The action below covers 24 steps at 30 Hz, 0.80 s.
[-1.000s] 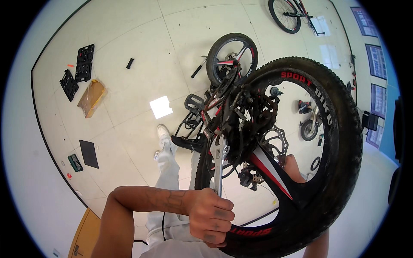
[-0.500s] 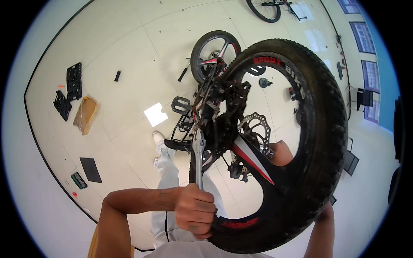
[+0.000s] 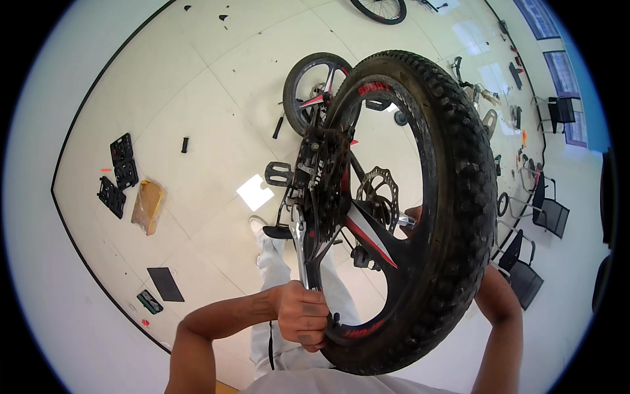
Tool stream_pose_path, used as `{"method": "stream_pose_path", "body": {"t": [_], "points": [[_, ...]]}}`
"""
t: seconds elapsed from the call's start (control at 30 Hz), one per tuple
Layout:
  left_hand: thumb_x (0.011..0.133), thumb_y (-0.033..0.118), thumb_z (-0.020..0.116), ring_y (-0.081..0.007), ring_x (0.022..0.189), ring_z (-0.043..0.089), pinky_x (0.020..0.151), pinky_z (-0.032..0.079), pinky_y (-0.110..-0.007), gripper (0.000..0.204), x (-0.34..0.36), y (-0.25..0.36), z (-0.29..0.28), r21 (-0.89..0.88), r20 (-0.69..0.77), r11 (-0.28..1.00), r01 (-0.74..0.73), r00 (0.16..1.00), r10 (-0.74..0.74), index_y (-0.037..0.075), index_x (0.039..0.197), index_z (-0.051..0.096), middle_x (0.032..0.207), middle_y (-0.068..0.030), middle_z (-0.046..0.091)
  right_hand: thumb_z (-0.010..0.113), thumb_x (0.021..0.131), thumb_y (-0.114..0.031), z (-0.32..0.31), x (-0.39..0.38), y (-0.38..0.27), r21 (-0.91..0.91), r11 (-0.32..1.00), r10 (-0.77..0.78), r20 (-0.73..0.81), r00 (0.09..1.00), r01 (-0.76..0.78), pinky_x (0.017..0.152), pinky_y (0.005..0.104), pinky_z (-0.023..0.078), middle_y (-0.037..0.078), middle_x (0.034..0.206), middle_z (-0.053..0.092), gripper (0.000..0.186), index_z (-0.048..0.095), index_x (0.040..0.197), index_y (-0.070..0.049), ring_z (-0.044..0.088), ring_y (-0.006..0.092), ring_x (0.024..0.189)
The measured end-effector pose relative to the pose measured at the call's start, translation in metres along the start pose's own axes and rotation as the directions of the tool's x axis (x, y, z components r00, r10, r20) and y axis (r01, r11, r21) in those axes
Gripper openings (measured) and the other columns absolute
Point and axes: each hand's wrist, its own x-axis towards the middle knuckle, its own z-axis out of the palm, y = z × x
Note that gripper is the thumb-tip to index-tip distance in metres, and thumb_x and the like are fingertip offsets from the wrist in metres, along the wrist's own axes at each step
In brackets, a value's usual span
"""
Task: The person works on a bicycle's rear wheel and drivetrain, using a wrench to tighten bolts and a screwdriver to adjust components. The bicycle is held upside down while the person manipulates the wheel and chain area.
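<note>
A bicycle wheel with a black knobby tyre [image 3: 453, 197] and black, white and red spokes stands close in front of me, still on the bike. My left hand [image 3: 303, 316] is wrapped round a silver wrench [image 3: 302, 253], whose upper end sits by the derailleur and chain parts [image 3: 318, 161] near the wheel's middle. Beyond the tyre, my right hand [image 3: 413, 222] reaches round to the hub; it closes about a short shiny metal piece [image 3: 405, 220] beside the brake disc [image 3: 380, 190]. The tyre and rim hide most of this hand.
The bike's other wheel [image 3: 314, 92] and a pedal [image 3: 279, 174] lie beyond. On the tiled floor at left are black tool cases [image 3: 123, 161], a yellow box in plastic [image 3: 148, 207], a grip [image 3: 185, 144] and a dark flat panel [image 3: 165, 284]. Chairs [image 3: 548, 210] line the right wall.
My view has shifted, and the wheel now appears turned more edge-on, with its tread facing me. The left hand keeps its hold on the wrench. More of my right forearm shows.
</note>
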Motion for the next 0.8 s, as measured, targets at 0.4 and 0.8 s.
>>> {"method": "stream_pose_path", "body": {"t": [0.4, 0.8], "points": [[0.091, 0.022, 0.053, -0.0155, 0.045, 0.038, 0.049, 0.036, -0.029, 0.038, 0.033, -0.002, -0.035, -0.204, -0.291, 0.969, 0.138, 0.937, -0.195, 0.01, 0.059, 0.036, 0.054, 0.0008, 0.036, 0.067, 0.071, -0.019, 0.003, 0.011, 0.003, -0.018, 0.999, -0.041, -0.015, 0.999, 0.041, 0.066, 0.0469, 0.051, 0.02, 0.067, 0.062, 0.013, 0.069, 0.072, -0.007, 0.063, 0.037, 0.071], [0.098, 0.019, 0.042, -0.0096, 0.045, 0.018, 0.052, 0.022, -0.027, 0.04, 0.065, 0.151, -0.077, -0.419, -0.895, 0.797, 0.434, -0.047, -0.445, 0.016, 0.061, 0.025, 0.05, 0.0015, 0.021, 0.061, 0.078, -0.025, -0.015, 0.001, -0.021, 0.031, 0.999, 0.036, 0.089, 0.995, -0.039, 0.071, 0.047, 0.055, 0.02, 0.08, 0.067, 0.024, 0.071, 0.08, -0.004, 0.066, 0.0394, 0.077]]}}
